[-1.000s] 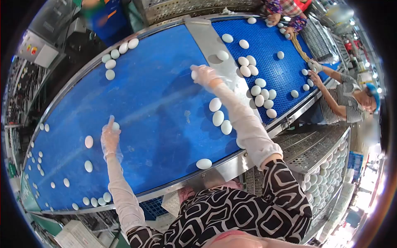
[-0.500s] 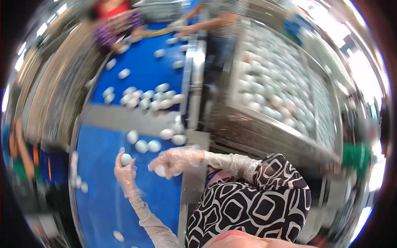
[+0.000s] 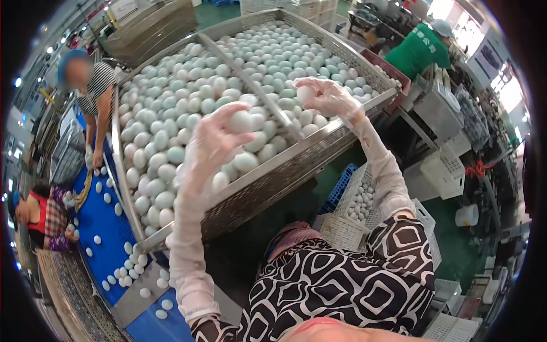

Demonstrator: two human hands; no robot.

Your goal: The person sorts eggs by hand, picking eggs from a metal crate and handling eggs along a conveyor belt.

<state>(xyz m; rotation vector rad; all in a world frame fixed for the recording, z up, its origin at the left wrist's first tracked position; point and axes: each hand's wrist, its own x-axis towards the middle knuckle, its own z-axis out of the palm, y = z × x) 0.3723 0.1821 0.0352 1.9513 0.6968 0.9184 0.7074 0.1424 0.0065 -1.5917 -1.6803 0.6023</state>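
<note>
My left hand (image 3: 209, 142), in a clear plastic glove, holds a pale egg (image 3: 241, 122) between thumb and fingers. It is over the left compartment of a large metal bin (image 3: 268, 179) filled with white and bluish eggs (image 3: 165, 171). A second pale egg (image 3: 305, 94) is gripped by the fingertips of my right hand (image 3: 333, 100), also gloved. This hand is above the right compartment, close to the bin's front rim. A metal divider (image 3: 250, 85) runs between the two compartments.
At left, a blue conveyor belt (image 3: 102, 214) carries loose eggs, with two people (image 3: 99, 85) beside it. Below the bin stands a white crate (image 3: 342, 208) of eggs, next to a blue crate (image 3: 340, 185). A person in a green shirt (image 3: 419, 51) works at the back right.
My view has turned right, from the blue belt to the egg bin. Both hands have moved from over the belt to above the bin, each with an egg.
</note>
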